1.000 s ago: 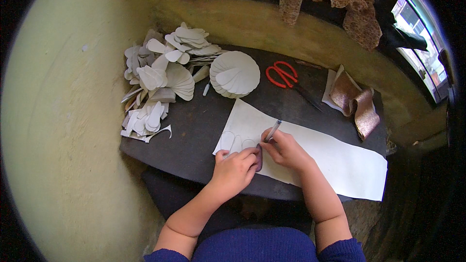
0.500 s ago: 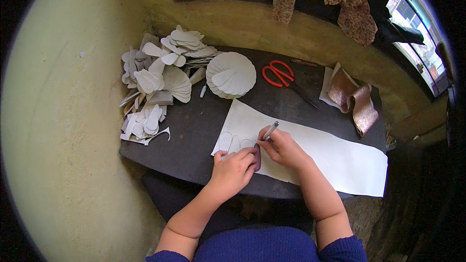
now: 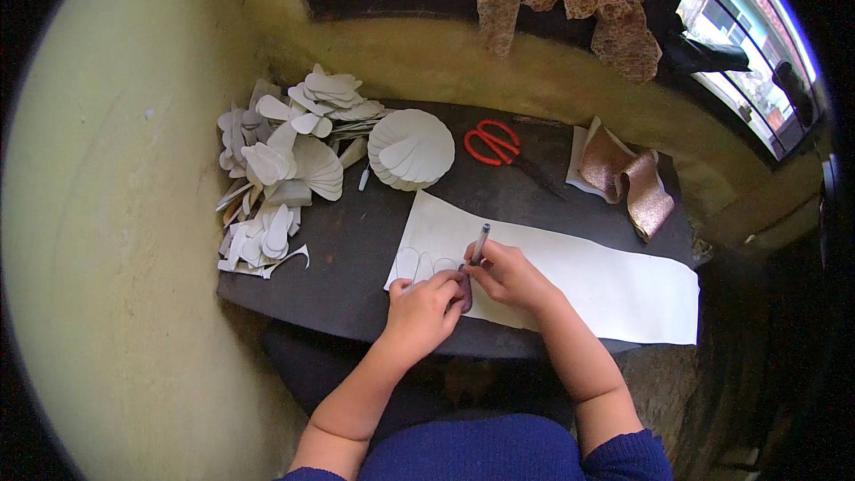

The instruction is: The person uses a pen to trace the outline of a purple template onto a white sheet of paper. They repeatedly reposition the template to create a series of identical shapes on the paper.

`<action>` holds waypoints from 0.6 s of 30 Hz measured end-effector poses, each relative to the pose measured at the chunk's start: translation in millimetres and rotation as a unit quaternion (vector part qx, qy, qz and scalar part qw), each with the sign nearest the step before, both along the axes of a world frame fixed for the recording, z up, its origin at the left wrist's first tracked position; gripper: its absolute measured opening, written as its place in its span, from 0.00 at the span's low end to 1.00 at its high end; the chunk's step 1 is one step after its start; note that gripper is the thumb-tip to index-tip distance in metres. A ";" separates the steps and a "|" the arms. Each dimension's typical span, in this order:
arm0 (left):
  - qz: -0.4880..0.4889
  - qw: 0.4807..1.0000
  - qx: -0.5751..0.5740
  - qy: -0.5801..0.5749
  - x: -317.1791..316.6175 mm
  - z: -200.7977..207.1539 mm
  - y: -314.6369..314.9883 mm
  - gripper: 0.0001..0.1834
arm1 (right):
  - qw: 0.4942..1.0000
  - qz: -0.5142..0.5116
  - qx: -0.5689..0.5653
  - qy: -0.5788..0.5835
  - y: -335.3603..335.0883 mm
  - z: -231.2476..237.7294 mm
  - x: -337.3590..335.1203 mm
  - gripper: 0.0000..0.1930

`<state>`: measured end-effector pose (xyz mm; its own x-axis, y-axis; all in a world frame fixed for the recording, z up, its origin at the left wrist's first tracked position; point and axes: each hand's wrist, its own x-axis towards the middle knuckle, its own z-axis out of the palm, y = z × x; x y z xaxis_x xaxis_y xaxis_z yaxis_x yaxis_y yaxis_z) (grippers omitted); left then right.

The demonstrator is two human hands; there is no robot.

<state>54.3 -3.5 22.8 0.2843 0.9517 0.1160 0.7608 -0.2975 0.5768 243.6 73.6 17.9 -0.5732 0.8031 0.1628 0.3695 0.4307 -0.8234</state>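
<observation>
The fingers (image 3: 482, 278) of the right hand (image 3: 517, 280) are closed in a pinch on a pen (image 3: 481, 242), which stands nearly upright. The left hand (image 3: 419, 313) has its fingers part bent and slightly spread, pressing a dark purplish template (image 3: 466, 296) onto a white sheet (image 3: 588, 281), beside rounded outlines drawn near the sheet's left edge. The pen's tip is hidden, so I can't tell whether it touches the sheet.

The sheet's near edge lies close to the table's front, and its right end seems to reach past the tabletop (image 3: 343, 289). Dark surface shows between the sheet and the heap of white petal-shaped cutouts (image 3: 267, 158) on the left, and a narrower band runs toward the red-handled scissors (image 3: 494, 144).

A fanned disc of cutouts (image 3: 411, 150) sits beyond the sheet's far left corner, with a small white cap (image 3: 364, 180) beside it. A coppery strip (image 3: 648, 196) curls at the far right. A yellowish wall (image 3: 116, 214) rises at the left; patterned scraps (image 3: 614, 18) hang by the barred window (image 3: 744, 53).
</observation>
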 end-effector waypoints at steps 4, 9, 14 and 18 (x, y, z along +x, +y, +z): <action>-0.001 1.000 -0.009 -0.009 0.5 1.3 -0.2 0.11 | 1.000 -0.007 0.004 0.010 -7.5 7.9 -1.3 0.09; -0.003 1.000 0.005 0.000 0.7 -3.0 -0.1 0.11 | 0.999 -0.026 0.035 -0.009 -6.3 -1.0 -3.3 0.08; 0.003 1.000 0.002 -0.008 -2.2 -4.2 -0.4 0.10 | 0.999 -0.034 0.017 -0.010 -22.4 5.8 -4.3 0.08; -0.001 1.000 0.002 -0.007 0.0 -2.8 -0.5 0.10 | 0.998 -0.041 0.038 0.005 -20.2 4.8 -5.2 0.08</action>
<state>54.3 -4.0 20.0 0.2838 0.9510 0.1230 0.7519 -0.3003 0.5869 238.4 53.4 22.7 -0.5043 0.8321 0.2307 0.3975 0.4609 -0.7934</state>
